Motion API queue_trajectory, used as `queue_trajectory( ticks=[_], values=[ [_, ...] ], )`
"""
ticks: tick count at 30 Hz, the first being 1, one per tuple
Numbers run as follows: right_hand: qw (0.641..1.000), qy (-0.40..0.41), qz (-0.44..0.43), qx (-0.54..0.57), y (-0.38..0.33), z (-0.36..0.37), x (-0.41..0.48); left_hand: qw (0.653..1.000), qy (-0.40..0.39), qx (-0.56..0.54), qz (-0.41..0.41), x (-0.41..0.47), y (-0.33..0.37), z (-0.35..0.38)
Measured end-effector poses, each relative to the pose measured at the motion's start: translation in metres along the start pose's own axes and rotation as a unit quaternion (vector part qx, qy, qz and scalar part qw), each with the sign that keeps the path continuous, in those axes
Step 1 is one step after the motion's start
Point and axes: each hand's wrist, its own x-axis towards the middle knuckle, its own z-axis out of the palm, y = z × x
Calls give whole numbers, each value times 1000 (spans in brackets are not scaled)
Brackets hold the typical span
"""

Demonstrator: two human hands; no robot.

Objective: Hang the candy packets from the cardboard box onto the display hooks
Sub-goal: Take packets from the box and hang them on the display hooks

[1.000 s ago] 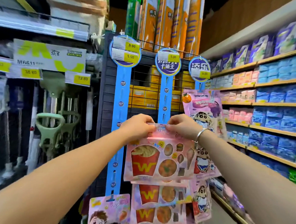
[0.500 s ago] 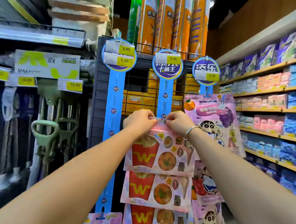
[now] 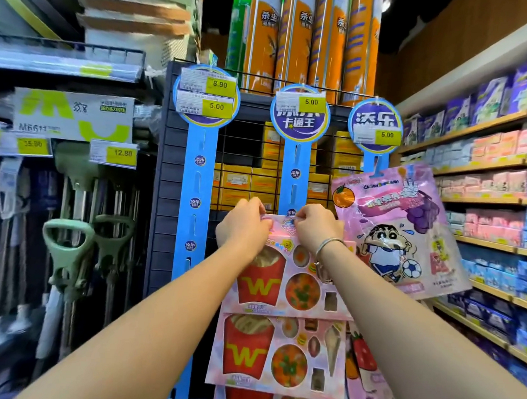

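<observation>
My left hand and my right hand pinch the top edge of a pink candy packet printed with red fries and a yellow W. They hold it against the middle blue display strip, just below one of its round logos. A second identical packet hangs right under it, and a third shows at the bottom edge. On the right blue strip hangs a pink cartoon packet, tilted. The left blue strip is bare here. The cardboard box is out of view.
Orange spray cans stand on top of the dark rack behind the strips. Green-handled mops hang at the left under yellow price tags. Shelves of blue and pink packs run along the right side of the aisle.
The view has tilted up and drawn closer. Both hands raised the packet's top edge a little higher along the middle strip, still pinching it.
</observation>
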Motion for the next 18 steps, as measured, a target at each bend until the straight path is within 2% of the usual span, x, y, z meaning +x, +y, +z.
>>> queue_trajectory(
  ticks=[5, 12, 18],
  values=[
    [1000, 0, 2, 1, 3, 8, 0, 1000, 22, 22, 5, -5, -2, 6],
    [998, -47, 44, 21, 6, 11, 3, 999, 31, 38, 5, -7, 1, 8],
    [996, -66, 20, 64, 8, 9, 1, 999, 35, 37, 11, -6, -1, 6]
  ],
)
